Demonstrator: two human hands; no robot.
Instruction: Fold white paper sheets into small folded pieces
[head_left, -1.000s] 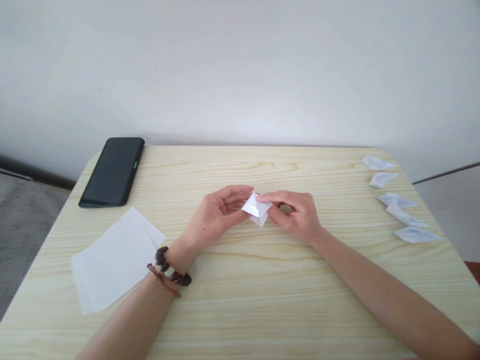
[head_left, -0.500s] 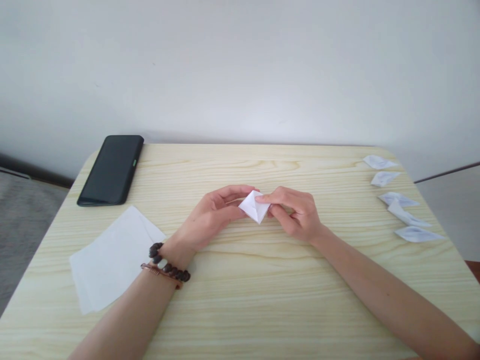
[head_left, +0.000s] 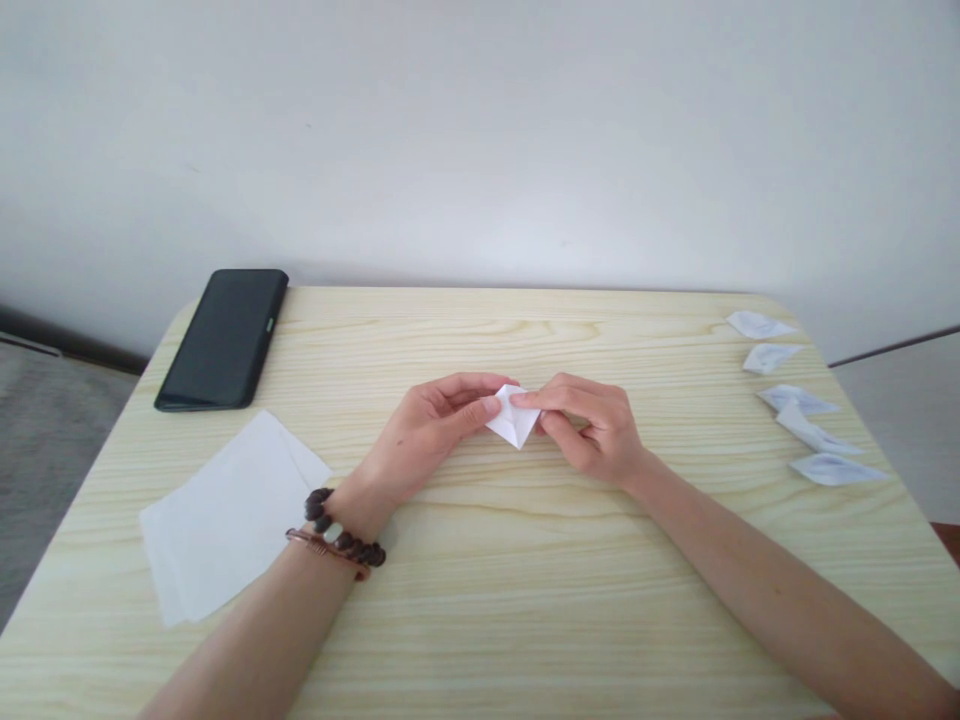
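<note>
A small piece of folded white paper, diamond-shaped with creases, is held above the middle of the table between both hands. My left hand pinches its left corner, the thumb lying on top and the other fingers behind. From the other side my right hand grips the right corner, with the index finger pressed on the paper's upper face. The paper's underside is hidden. Dark beads and a copper-coloured bangle circle my left wrist.
White paper sheets lie in a loose stack at the left, partly under my left forearm. Behind them rests a black phone-like device. Several folded white paper pieces line the table's right side. A pale wall stands behind the wooden table.
My left thumb has moved from the paper's left edge onto its upper face. The right index finger stays pressed on the paper, which has barely shifted.
</note>
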